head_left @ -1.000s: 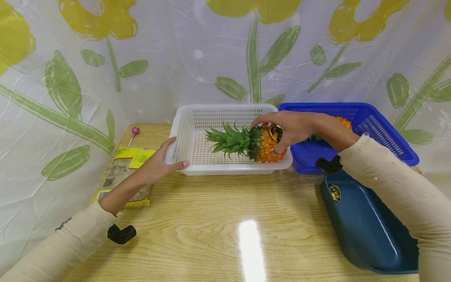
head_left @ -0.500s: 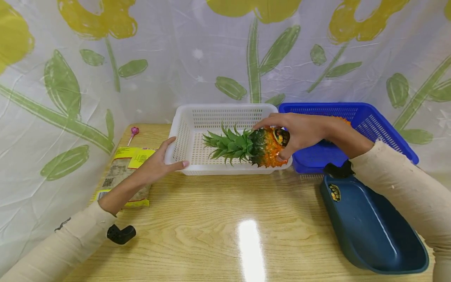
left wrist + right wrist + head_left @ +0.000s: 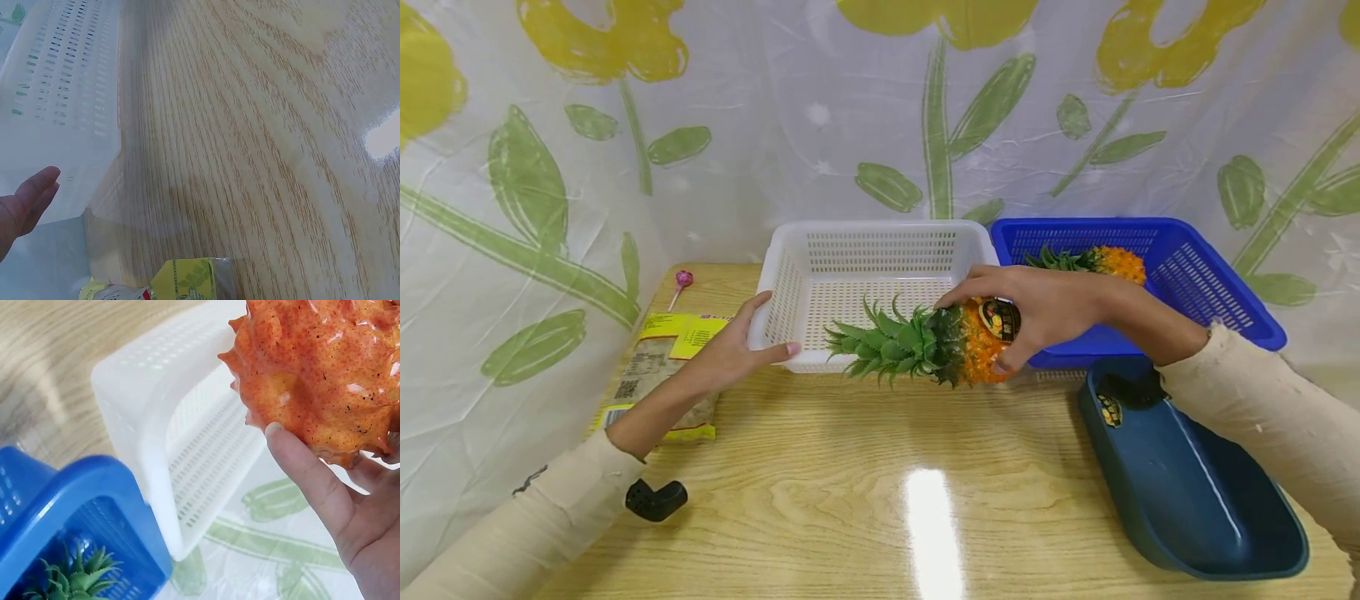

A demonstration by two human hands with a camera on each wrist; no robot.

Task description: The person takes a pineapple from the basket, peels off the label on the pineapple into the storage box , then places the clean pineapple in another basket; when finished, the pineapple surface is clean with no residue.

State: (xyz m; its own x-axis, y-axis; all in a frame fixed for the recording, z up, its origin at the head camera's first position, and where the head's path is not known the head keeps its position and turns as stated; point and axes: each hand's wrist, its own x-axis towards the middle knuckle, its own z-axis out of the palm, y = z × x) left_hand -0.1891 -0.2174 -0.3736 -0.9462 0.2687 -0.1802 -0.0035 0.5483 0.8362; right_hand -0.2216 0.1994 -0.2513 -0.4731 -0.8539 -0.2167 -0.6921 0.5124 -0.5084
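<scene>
My right hand (image 3: 1045,306) grips an orange pineapple (image 3: 958,346) by its fruit end. Its green crown points left, and it is over the front rim of the white basket (image 3: 887,227). In the right wrist view my thumb presses the glossy, spiky orange skin (image 3: 312,381); the far fingers are mostly hidden. With thumb and fingers spread, my left hand (image 3: 730,354) rests against the basket's left end, the thumb on the front corner. The left wrist view has straight fingers (image 3: 37,194) against the basket wall. A second pineapple (image 3: 1120,262) lies in the blue basket (image 3: 1255,312).
A dark teal tub (image 3: 1195,475) stands at the front right, below my right forearm. On the left lies a yellow-edged packet (image 3: 658,367), partly covered by my left arm, with a pink lollipop (image 3: 683,280) behind it. A flower-patterned curtain (image 3: 737,125) closes off the back.
The pineapple in my right hand has come up out of the white basket and moved towards me, over its front rim. The left hand has stayed put. The second pineapple is now uncovered.
</scene>
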